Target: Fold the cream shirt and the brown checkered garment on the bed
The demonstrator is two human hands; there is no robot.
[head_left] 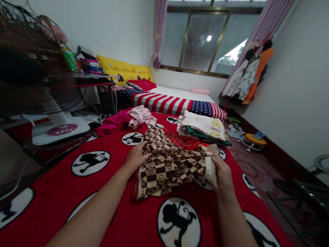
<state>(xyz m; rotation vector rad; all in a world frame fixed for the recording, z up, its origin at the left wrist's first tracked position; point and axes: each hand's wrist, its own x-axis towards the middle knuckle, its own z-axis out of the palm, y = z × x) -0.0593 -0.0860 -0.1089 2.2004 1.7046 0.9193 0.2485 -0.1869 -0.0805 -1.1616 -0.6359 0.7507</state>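
The person's left hand [136, 156] lies nearly flat, fingers spread and loosely extended, palm down on the left edge of a brown checkered garment [169, 164]. It presses on the cloth rather than gripping it. The right hand [222, 171] is closed around the garment's right edge, where a cream-coloured inner side is turned up, with the cloth pinched between thumb and fingers. The garment lies crumpled and partly folded between the two hands, in the middle of a bed covered by a red blanket [115, 212] printed with black monkey figures in white circles. A red trim shows along the garment's near left corner.

Just beyond the garment, to the right, sits a stack of folded clothes [203, 128], pale on top with green beneath. Farther left lie a loose pink garment [141, 116] and, beside it, a magenta garment [113, 123]. A flag-patterned blanket [174, 103] lies across the far end of the bed. A standing fan [31, 68] fills the near left.
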